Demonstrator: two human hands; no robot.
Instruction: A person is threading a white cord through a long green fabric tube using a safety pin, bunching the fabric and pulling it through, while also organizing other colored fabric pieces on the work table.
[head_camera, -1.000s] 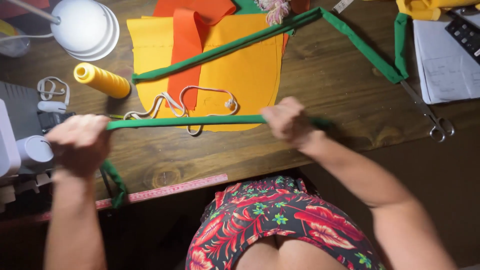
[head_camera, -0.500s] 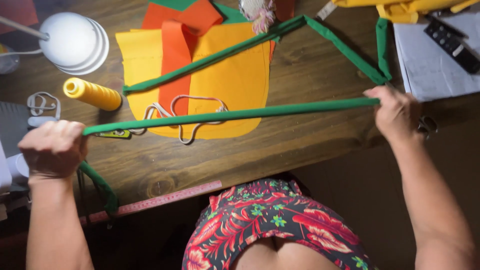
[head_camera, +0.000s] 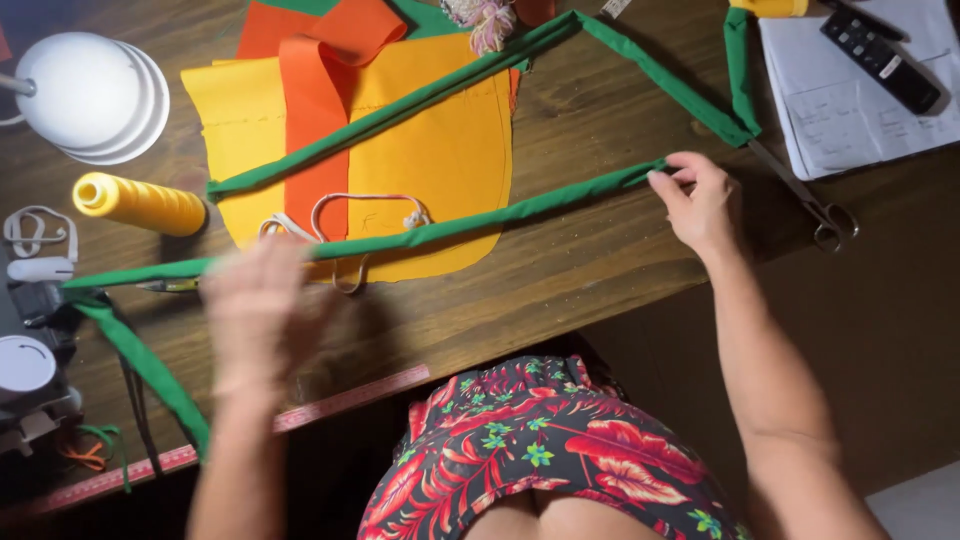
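A long green fabric strip (head_camera: 520, 205) lies stretched across the wooden table (head_camera: 600, 270), from the left edge to my right hand (head_camera: 700, 200). My right hand pinches its right end. My left hand (head_camera: 260, 300) is blurred with motion and hovers over the strip's left part, fingers spread, with no clear grip on it. Under the strip lies a yellow fabric piece (head_camera: 450, 150) with an orange strip (head_camera: 315, 120) on top. More of the green strip (head_camera: 400, 110) runs diagonally over the yellow fabric and bends around at the upper right.
A yellow thread spool (head_camera: 140, 203) and a white lamp (head_camera: 90, 95) stand at the left. A sewing machine (head_camera: 25, 370) sits at the left edge. Scissors (head_camera: 810, 205), papers (head_camera: 850, 100) and a black remote (head_camera: 880, 60) lie at the right. A pink measuring tape (head_camera: 350, 395) runs along the front edge.
My left hand let go of the strip's left end and moved right along it. My right hand drew back left a little, still holding the strip, which now rests on the table.
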